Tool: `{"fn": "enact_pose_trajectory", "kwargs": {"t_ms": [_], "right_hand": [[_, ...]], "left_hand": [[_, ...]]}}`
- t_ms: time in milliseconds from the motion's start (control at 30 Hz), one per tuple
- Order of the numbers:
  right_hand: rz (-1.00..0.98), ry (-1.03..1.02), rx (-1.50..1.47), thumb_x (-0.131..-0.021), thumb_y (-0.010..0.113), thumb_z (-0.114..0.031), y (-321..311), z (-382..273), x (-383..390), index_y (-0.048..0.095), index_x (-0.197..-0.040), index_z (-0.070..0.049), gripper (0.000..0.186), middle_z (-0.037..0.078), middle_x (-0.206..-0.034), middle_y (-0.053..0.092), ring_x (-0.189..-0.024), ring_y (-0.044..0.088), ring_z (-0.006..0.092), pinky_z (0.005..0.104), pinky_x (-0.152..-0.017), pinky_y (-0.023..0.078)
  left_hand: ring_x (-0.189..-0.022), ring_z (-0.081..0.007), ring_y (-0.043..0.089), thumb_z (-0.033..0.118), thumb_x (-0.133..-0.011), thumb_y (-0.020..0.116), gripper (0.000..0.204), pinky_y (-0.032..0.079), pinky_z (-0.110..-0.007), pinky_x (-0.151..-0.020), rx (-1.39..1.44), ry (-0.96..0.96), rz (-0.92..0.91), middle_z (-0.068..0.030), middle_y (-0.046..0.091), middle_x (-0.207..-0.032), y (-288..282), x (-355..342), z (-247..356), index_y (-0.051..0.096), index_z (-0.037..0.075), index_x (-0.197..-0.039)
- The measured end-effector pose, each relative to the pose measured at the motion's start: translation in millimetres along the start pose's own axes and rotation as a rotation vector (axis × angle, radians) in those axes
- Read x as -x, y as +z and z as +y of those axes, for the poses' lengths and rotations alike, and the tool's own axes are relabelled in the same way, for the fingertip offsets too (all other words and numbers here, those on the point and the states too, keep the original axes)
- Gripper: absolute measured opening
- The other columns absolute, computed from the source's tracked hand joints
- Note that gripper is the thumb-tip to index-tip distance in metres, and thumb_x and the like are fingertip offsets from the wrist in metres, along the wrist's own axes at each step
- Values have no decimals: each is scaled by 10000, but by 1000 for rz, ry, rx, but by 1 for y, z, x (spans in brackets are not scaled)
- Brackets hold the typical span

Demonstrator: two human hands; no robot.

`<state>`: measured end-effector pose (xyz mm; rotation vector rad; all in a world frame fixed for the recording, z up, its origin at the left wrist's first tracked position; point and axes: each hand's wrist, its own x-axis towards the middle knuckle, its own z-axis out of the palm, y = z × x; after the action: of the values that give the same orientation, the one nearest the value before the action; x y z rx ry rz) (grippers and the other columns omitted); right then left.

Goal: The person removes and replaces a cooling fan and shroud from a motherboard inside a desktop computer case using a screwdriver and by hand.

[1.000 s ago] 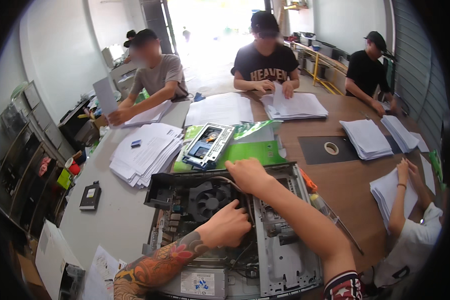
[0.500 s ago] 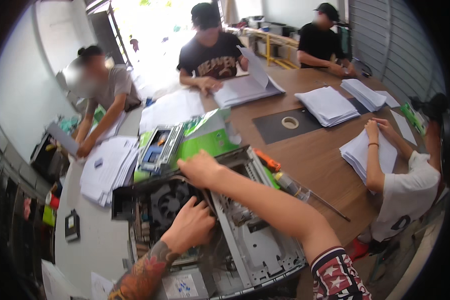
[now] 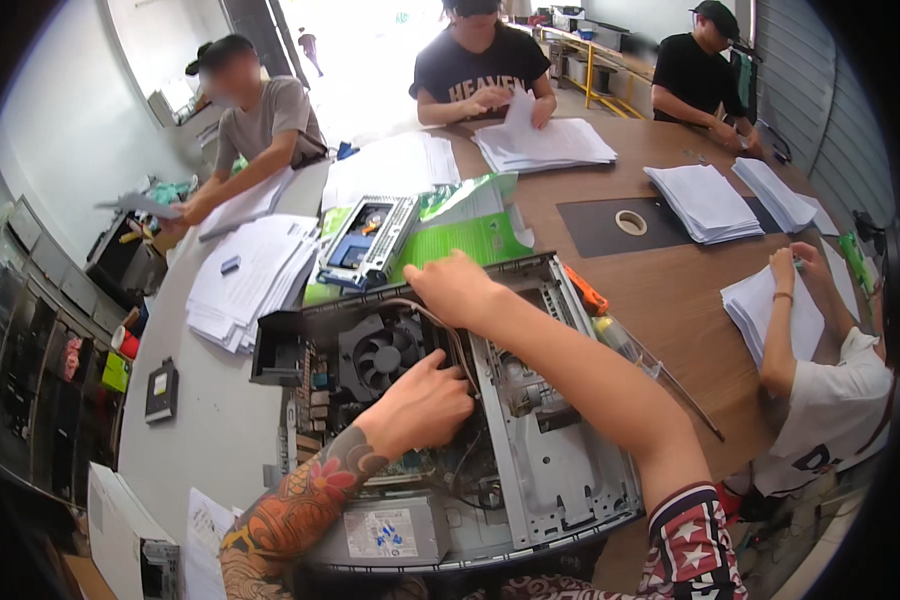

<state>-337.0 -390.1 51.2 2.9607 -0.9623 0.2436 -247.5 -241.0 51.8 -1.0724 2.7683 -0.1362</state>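
Observation:
An open black-and-silver computer case [image 3: 545, 500] lies before me, holding a black fan [image 3: 380, 355], wiring [image 3: 458, 480], a metal tray and a silver power supply [image 3: 390, 532]. My left hand [image 3: 425, 400] is inside, right of the fan among the cables, its fingers curled; what they grip is hidden. My right hand [image 3: 455, 290] curls over the far rim of the case, near a cable running beside the fan. Behind the case a silver drive caddy [image 3: 367, 245] rests on green packaging [image 3: 460, 238]. An orange tool [image 3: 588, 293] and a screwdriver [image 3: 685, 400] lie to its right.
Several co-workers [image 3: 270, 120] handle papers or work around the table [image 3: 650, 310]. Paper stacks [image 3: 700, 205], a tape roll [image 3: 630, 222] and a small black drive [image 3: 162, 390] lie on it. A white computer unit [image 3: 120, 510] stands at near left, shelving [image 3: 50, 380] beyond.
My view has swung and shifted, while both hands keep much the same places on the case. The co-worker at back left has lowered a sheet; the middle one is still turning pages.

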Motion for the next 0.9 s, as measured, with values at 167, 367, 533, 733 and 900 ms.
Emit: {"fn": "enact_pose_trajectory", "kwargs": {"t_ms": [167, 367, 533, 733, 900], "right_hand": [[90, -57, 50, -815, 619, -119, 0, 2, 7, 575, -982, -58, 182, 133, -781, 706, -770, 709, 323, 424, -722, 493], [51, -18, 2, -814, 633, -112, -2, 2, 5, 586, -986, -64, 185, 132, -820, 717, -815, 716, 314, 431, -800, 486], [-19, 4, -12, -810, 651, -110, -2, 2, 3, 599, -1015, -64, 217, 133, -872, 733, -861, 725, 308, 432, -869, 482], [12, -11, 30, -846, 606, -126, -5, -1, 2, 599, -1023, -64, 187, 133, -867, 735, -860, 727, 313, 428, -846, 497], [19, 0, 24, -814, 629, -108, -2, 5, 4, 601, -1011, -70, 203, 152, -894, 728, -854, 727, 311, 431, -823, 502]], "left_hand": [[-863, -202, 625, 193, -659, 683, 94, 403, -354, -832, -43, 36, 43, -28, 667, -785, -1, -2, 4, 677, 100, -662], [-855, -206, 619, 199, -650, 671, 125, 401, -356, -816, -32, 31, 77, -39, 664, -778, 3, -4, 2, 668, 82, -693], [-838, -212, 630, 175, -643, 685, 85, 416, -348, -815, -35, 29, 58, -32, 668, -758, -2, -3, 3, 687, 90, -648], [-884, -207, 630, 187, -682, 661, 106, 427, -357, -858, -27, 58, 38, -45, 660, -781, 5, -1, -1, 674, 82, -681], [-844, -219, 626, 208, -690, 660, 128, 428, -368, -825, -21, 56, 10, -46, 658, -759, 3, -5, -2, 669, 88, -647]]}}
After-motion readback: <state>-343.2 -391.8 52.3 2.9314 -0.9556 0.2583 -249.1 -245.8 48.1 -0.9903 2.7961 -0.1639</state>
